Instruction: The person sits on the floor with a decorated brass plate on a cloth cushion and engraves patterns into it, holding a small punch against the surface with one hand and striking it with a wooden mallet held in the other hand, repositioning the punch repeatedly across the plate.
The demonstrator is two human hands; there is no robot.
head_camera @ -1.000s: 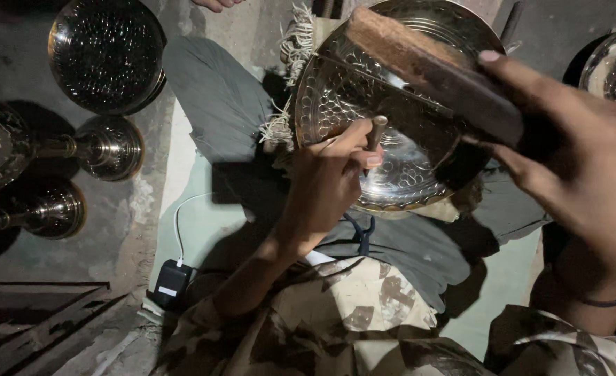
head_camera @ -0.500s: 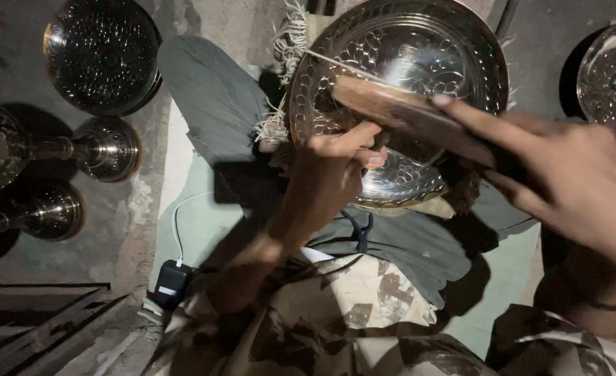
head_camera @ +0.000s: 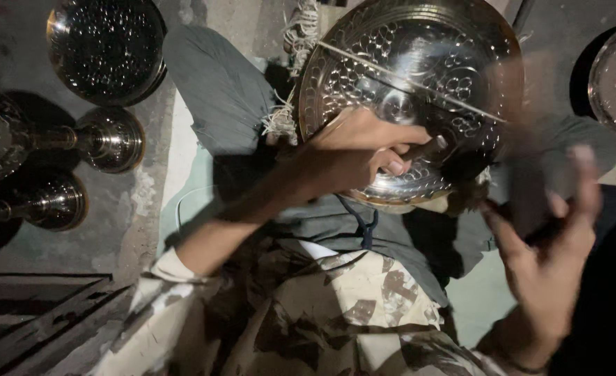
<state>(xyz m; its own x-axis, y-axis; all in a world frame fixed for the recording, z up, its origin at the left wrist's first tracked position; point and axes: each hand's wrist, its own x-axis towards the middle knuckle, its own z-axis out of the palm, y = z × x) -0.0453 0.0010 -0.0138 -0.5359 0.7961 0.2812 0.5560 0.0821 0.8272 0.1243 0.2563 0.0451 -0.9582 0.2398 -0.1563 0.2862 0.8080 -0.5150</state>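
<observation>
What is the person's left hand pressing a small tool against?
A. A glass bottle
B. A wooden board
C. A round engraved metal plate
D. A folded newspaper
C: the left hand grips a thin tool whose tip meets the shiny round plate, which is covered in embossed floral patterns and rests on the person's lap.

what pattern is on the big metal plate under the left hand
Shiny silver-toned plate embossed with rings of circles and floral scrollwork, clearest in the head view. The left hand rests on it.

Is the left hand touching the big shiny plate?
Touching. The head view shows the left hand resting on the patterned metal plate, pressing a thin tool against it.
</observation>
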